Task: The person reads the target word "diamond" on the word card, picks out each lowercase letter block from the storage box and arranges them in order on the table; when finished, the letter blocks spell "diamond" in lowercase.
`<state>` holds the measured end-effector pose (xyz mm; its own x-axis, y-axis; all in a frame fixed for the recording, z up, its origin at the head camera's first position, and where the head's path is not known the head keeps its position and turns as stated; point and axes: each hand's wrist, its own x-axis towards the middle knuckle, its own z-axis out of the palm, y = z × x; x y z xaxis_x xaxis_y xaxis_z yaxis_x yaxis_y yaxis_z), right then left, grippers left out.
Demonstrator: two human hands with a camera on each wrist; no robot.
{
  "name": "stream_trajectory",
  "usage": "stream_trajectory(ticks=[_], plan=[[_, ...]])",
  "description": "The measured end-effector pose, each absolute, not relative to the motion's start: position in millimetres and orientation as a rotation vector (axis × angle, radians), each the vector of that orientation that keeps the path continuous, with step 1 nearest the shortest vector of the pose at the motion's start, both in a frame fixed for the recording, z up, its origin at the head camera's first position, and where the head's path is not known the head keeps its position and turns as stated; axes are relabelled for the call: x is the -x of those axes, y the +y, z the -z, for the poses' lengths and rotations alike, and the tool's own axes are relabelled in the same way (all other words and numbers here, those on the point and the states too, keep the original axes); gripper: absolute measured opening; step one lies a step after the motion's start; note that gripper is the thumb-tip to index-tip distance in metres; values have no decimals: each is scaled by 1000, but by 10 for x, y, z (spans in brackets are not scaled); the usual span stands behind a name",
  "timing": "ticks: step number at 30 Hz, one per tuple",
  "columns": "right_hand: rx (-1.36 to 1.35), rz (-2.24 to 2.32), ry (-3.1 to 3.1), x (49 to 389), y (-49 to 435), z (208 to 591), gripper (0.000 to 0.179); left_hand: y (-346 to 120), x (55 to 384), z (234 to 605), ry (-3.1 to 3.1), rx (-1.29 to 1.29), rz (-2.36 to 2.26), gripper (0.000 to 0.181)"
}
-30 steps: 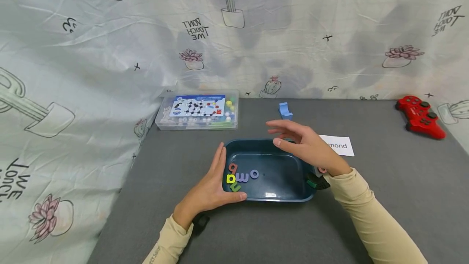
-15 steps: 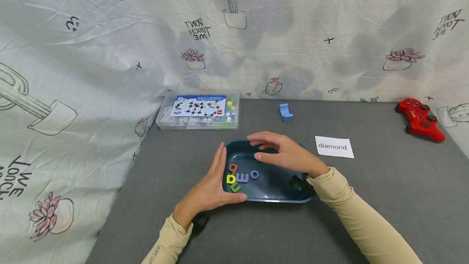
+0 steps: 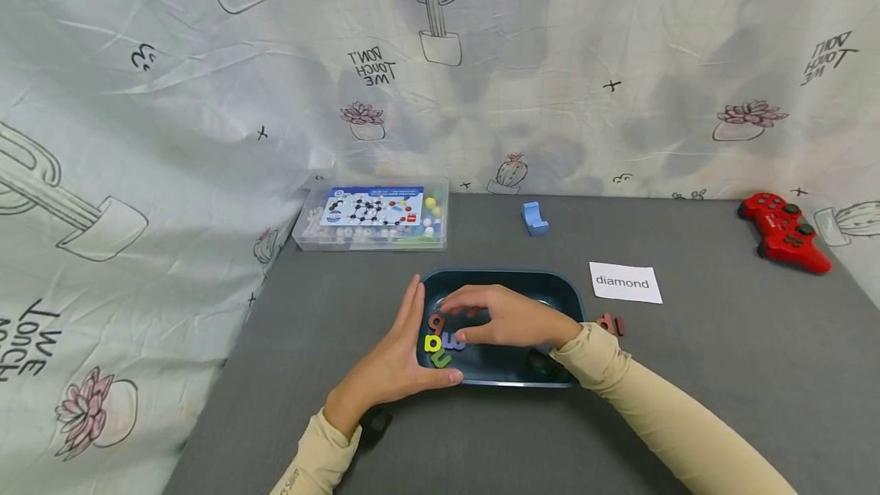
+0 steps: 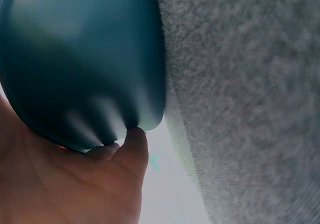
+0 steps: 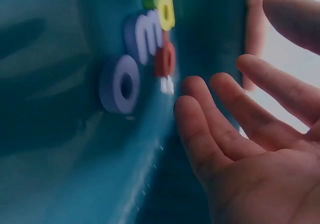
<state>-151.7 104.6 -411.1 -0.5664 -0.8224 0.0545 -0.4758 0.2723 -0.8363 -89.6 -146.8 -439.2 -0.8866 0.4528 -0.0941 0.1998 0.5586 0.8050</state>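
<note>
A dark teal tray (image 3: 502, 276) lies on the grey table. My left hand (image 3: 388, 357) rests against its left end, fingers straight along the outer wall and thumb at the front rim; in the left wrist view the fingertips press that wall (image 4: 100, 59). My right hand (image 3: 509, 317) hovers inside the tray, fingers loosely extended and holding nothing. Near it lie a red letter (image 3: 436, 322), a yellow letter (image 3: 432, 343), a purple letter m (image 3: 450, 341) and a green letter (image 3: 441, 358). A purple letter o (image 5: 120, 86) shows in the right wrist view, hidden by my hand from the head.
Two red letter pieces (image 3: 606, 323) lie just right of the tray. Behind it are a card reading "diamond" (image 3: 625, 283), a blue stand (image 3: 534, 219) and a clear plastic box (image 3: 371, 214). A red game controller (image 3: 785, 234) sits at the far right.
My right hand has moved left and down into the tray, over the letters. The card and the red letters at the right have come into sight. My left hand stays at the tray.
</note>
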Motion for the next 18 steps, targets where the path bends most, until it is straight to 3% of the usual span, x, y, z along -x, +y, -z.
stream_trajectory(ticks=[18], plan=[[1356,979,2108,1570,766,4188,38,-1488,913,4410,2483,-564,-1254,133]])
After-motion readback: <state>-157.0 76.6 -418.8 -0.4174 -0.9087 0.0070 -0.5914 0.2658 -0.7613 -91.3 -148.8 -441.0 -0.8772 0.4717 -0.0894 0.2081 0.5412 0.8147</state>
